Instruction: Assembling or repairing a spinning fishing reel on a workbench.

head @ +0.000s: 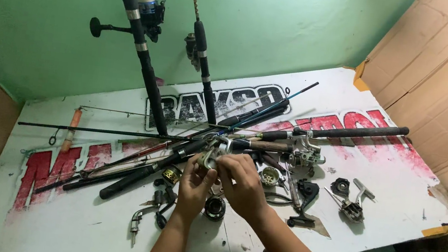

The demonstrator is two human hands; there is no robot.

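Head view: both my hands, left hand and right hand, grasp a reel part (raised clear of loose reel pieces beneath them) for turning.

Two upright rods, one mounted blue-spooled reel, two hands

A white bench with faded red and black lettering is carrying a clutter of fishing gear. Dark fishing rods are lying crossed over its middle, and a rod with a silver reel is stretching toward the right. Loose reel parts are sitting near the front, with a small round spool, a black handle piece and a metal crank assembly lying to the right.
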